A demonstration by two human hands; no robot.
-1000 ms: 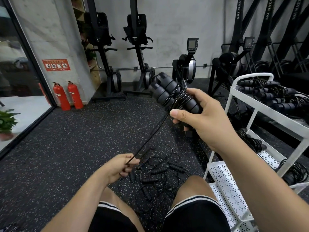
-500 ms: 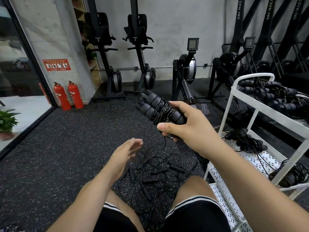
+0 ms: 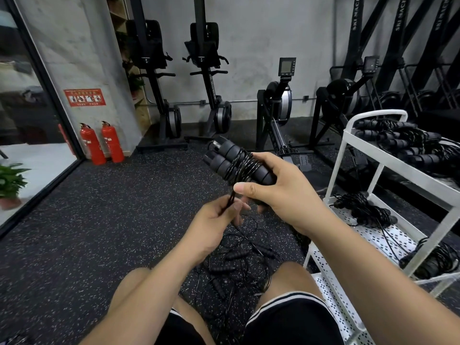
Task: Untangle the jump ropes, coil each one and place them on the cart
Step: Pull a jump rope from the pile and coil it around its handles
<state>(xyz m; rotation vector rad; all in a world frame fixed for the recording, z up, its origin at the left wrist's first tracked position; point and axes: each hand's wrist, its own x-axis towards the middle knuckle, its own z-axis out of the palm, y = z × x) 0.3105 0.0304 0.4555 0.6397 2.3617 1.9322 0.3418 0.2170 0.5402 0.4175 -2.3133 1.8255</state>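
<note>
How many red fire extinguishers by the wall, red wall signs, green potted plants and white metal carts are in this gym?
Red cylindrical fire extinguishers: 2
Red rectangular wall sign: 1
Green leafy potted plant: 1
White perforated metal cart: 1
Total: 5

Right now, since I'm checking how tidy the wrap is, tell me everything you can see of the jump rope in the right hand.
The black jump rope has two thick ribbed handles, foam-like, side by side, tilted up-left. Its thin glossy cord is wound several times round their middle. The right hand grips the handles' lower ends in mid-air; a short loose tail drops to the left hand, which pinches it.
</note>
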